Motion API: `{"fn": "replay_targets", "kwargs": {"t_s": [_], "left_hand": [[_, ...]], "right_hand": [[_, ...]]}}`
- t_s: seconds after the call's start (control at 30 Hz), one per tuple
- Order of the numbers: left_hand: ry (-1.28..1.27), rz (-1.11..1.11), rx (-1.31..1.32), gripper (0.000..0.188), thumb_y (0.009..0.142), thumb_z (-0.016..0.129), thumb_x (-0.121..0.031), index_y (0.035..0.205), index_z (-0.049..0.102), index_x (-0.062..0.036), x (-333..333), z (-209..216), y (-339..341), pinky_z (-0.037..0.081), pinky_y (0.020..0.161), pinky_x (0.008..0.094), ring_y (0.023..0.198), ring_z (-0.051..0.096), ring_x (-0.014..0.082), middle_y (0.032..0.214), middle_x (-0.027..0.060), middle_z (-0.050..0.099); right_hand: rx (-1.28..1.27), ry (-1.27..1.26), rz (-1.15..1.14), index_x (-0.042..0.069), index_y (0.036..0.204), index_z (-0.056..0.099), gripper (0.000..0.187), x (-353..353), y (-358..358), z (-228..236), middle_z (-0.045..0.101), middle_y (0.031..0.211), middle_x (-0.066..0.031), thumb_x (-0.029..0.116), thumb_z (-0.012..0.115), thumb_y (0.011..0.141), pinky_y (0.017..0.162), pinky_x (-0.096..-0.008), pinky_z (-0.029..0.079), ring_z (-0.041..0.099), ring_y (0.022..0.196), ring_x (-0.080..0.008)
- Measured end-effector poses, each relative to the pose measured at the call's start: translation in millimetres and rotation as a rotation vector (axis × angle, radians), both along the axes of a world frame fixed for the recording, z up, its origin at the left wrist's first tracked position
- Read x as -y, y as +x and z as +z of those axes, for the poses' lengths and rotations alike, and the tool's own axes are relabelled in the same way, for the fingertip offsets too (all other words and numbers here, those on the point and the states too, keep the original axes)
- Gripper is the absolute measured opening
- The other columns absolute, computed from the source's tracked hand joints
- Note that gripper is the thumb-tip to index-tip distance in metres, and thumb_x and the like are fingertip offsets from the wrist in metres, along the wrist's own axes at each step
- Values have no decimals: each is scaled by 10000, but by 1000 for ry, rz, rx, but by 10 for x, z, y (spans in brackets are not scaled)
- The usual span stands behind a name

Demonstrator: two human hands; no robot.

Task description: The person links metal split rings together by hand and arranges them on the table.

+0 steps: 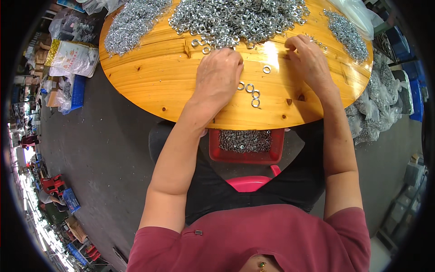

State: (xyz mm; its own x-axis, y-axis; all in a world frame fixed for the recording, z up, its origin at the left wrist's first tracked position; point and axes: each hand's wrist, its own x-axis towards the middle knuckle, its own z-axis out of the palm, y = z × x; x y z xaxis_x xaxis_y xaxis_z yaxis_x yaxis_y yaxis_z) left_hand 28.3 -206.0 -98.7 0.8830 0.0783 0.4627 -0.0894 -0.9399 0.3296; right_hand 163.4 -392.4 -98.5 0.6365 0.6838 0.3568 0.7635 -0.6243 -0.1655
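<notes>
A large pile of shiny metal rings [235, 20] lies at the far middle of the round wooden table [149, 86]. My left hand [218, 75] rests at the pile's near edge, back upward and fingers curled inward; what its fingertips hold, if anything, is hidden. To the right, my right hand [311, 63] is bent over the table with thumb and forefinger apart and nothing visible between them. It is nearest to a few tiny metal pieces [319, 43]. One loose ring [266, 69] lies between my hands, and several more rings [256, 94] form a short crooked line nearer me.
Heaps of smaller metal pieces lie at the table's left [131, 29] and right [346, 36]. Below the near edge, a red bin [244, 157] holds small metal parts. Filled plastic bags [380, 99] stand on the floor at right; a blue crate [77, 93] is at left.
</notes>
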Motion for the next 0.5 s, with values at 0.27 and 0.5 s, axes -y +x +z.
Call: {"fn": "replay_targets", "kwargs": {"t_s": [0.27,0.5], "left_hand": [[-314,31,-168,23,809,595,-16,831,590,-15,-137,156,-352,429,647,305,674,520,198,762,60,567],[-257,-33,-244,27,820,597,-55,816,589,-29,-164,205,-445,451,669,337,717,546,227,779,64,570]], "right_hand": [[-198,206,125,56,842,624,104,-321,-183,-24,575,826,-31,159,618,853,661,-315,466,568,713,-195],[-27,-25,20,51,828,616,156,-334,-142,25,576,843,-32,201,614,869,651,-299,466,556,702,-182]]}}
